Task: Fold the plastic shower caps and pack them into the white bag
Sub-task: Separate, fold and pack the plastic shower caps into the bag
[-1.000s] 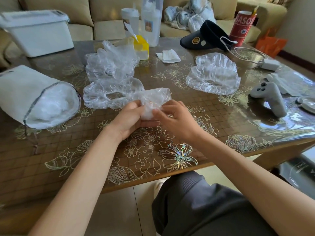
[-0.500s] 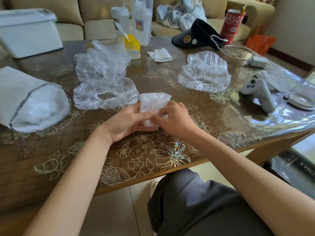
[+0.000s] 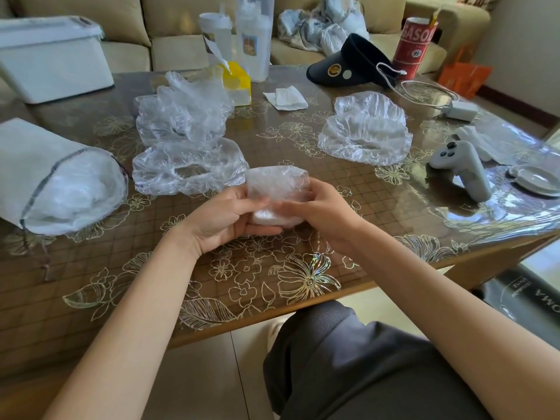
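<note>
Left hand (image 3: pixel 225 221) and right hand (image 3: pixel 318 216), fingers curled, both pinch the folded shower cap (image 3: pixel 277 189), a crinkled, squarish, translucent wad at frame centre over the glossy floral table (image 3: pixel 303 253). Loose caps (image 3: pixel 185 137) lie puffy at upper left, another cap (image 3: pixel 366 131) at upper right. The white bag (image 3: pixel 45 165) lies on its side at the left edge, mouth open, apparently holding clear plastic.

Daylit living room with a beige sofa (image 3: pixel 169 50)
The sofa runs along the far side of a glossy, floral-patterned brown bench (image 3: pixel 272 268); beige floor tiles (image 3: pixel 197 374) lie near, and a pale wall (image 3: pixel 521 40) stands far right.
</note>
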Demonstrator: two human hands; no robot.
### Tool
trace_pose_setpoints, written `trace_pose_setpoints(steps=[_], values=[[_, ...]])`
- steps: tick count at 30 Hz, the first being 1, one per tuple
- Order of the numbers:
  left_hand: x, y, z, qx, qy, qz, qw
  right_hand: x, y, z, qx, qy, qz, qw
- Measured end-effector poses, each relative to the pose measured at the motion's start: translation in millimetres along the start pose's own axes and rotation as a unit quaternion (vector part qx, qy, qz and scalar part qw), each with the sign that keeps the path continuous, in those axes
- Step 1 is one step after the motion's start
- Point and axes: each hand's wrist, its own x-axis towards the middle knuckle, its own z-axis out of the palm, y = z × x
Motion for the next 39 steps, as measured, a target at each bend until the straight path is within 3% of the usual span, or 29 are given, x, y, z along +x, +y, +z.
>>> trace_pose_setpoints(steps=[7, 11, 17, 21, 26, 29, 35, 39], values=[[-1.0, 1.0, 1.2, 0.031, -0.004, -0.002, 1.000, 1.4, -1.6, -5.0, 0.074, -0.012, -0.006, 0.997], [1.5, 2.3, -1.0, -0.017, 0.005, -0.020, 1.000, -0.4, -7.8, -2.8, 0.095, -0.037, 0.008, 0.995], [-0.8, 4.9, -6.0, -0.137, -0.013, -0.048, 0.989, 3.7, -10.8, 2.2, 0.050, -0.030, 0.014, 0.998], [-2.8, 5.2, -15.5, -0.235, -0.078, -0.070, 0.966, 7.2, -9.4, 6.1, -0.029, -0.023, -0.058, 0.998], [-1.4, 3.4, -15.8, -0.167, -0.085, -0.041, 0.981, 8.8, -11.1, 9.8, -0.112, -0.024, -0.119, 0.986], [-2.9, 3.7, -19.7, -0.185, -0.073, -0.032, 0.979, 8.2, -13.0, 12.8, -0.066, -0.036, -0.093, 0.993], [-3.9, 5.6, -23.5, -0.178, -0.102, -0.022, 0.978, 12.8, -14.4, 11.6, 0.133, -0.083, -0.011, 0.988], [-1.5, 5.6, -25.1, -0.161, -0.068, -0.020, 0.984, 14.1, -18.7, 7.2, 0.229, -0.021, 0.057, 0.972]])
